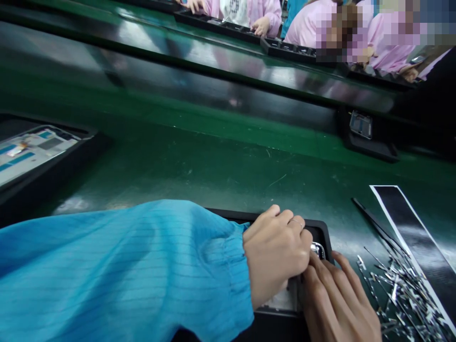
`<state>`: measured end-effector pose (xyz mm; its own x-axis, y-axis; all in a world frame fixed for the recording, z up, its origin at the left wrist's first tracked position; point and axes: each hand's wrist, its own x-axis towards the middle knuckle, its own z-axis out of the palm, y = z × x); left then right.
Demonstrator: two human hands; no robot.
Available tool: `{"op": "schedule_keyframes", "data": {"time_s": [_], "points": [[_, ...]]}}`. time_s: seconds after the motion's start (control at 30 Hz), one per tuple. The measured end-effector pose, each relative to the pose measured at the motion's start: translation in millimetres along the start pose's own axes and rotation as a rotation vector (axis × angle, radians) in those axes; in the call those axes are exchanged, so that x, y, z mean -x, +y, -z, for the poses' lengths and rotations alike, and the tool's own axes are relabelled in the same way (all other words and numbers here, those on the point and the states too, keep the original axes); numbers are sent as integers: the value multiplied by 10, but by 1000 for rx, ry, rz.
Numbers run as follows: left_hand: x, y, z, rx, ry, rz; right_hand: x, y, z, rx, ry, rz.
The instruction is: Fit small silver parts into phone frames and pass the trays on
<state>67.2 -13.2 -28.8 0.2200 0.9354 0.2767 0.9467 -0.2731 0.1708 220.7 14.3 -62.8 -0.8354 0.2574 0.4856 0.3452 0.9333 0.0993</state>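
In front of me lies a black tray (pixel 322 228) holding a silver-edged flat device (pixel 318 249), mostly covered by my hands; its exact kind cannot be made out. A pale part of its surface (pixel 283 301) shows beneath my wrist. My left hand (pixel 280 249), in a blue sleeve and with a ring on one finger, is closed over the device, its fingertips hidden. Against it, my right hand (pixel 337 297) bends its fingers over the device's right side, thumb apart. Whatever sits between the fingertips is out of sight.
Right of the tray lie a heap of thin metallic strips (pixel 402 289), black tweezers (pixel 377 223) and a black strip with white edges (pixel 416 232). A tray with a pale panel (pixel 46 142) stands left. Farther off is a small black tray (pixel 370 142); people in pink (pixel 245 14) work across the bench.
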Motion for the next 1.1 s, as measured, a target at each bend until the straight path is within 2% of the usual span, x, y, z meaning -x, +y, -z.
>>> {"op": "schedule_keyframes", "data": {"time_s": [0.1, 0.17, 0.3, 0.4, 0.47, 0.53, 0.6, 0.73, 0.8, 1.1], "points": [[-5, -8, -5, -5, -19, -7, 2, 6, 1, -7, -7, -10], [-9, -7, -39, -22, 47, -25, 4, 13, 4, -16, -3, -11], [10, -20, -106, -55, 203, -196, 11, 20, 8, -60, 33, -22], [42, -45, -129, -13, 251, -331, 9, 15, 11, -56, 30, -31], [56, -60, -139, 3, 275, -345, 5, 9, 8, -43, 35, -37], [56, -69, -142, -8, 288, -294, 2, 5, -4, -35, 58, -34], [44, -68, -129, -11, 244, -193, 4, 3, -20, -32, 74, -35], [15, -50, -63, 84, -10, 49, 17, 9, -44, -32, 64, -25], [14, -41, -36, 130, -79, 110, 22, 15, -45, -25, 50, -9], [56, -62, -53, 192, 10, 53, -1, 15, 0, 15, -45, -5]]}}
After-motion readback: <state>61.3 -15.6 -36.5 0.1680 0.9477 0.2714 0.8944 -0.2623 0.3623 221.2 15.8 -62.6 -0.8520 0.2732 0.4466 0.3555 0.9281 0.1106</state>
